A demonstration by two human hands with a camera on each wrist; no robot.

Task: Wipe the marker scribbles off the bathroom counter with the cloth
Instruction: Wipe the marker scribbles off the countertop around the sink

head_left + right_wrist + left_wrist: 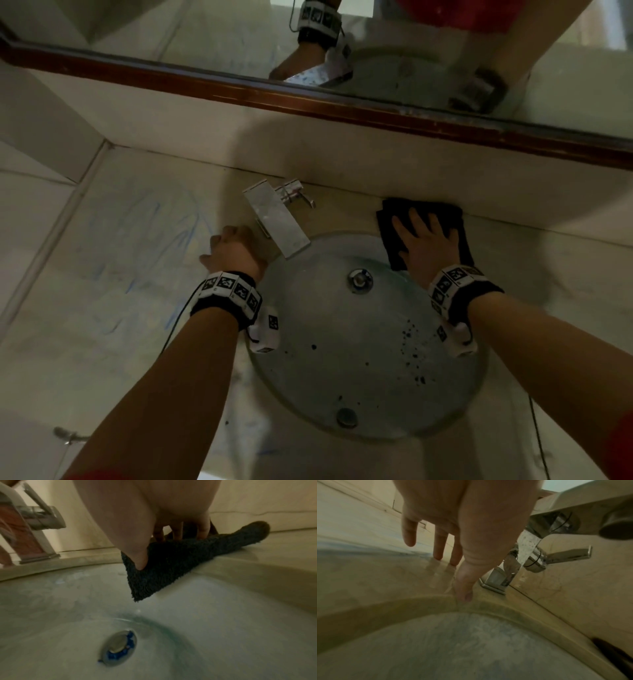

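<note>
Faint blue marker scribbles [154,236] cover the pale counter [102,342] left of the sink. A black cloth [424,210] lies on the counter at the back right of the basin, against the wall. My right hand [426,241] presses flat on it with fingers spread. In the right wrist view the cloth [171,566] has a corner hanging over the sink rim, and my right hand [145,534] has its thumb on that corner. My left hand [231,250] rests on the counter just left of the faucet, holding nothing. Close up, the left hand [467,555] has its thumb on the sink rim.
A chrome faucet [277,219] with a lever handle stands behind the round basin [428,411], between my hands. The drain [120,646] has blue residue around it. Dark specks dot the basin. A mirror with a brown frame [308,99] hangs on the wall above.
</note>
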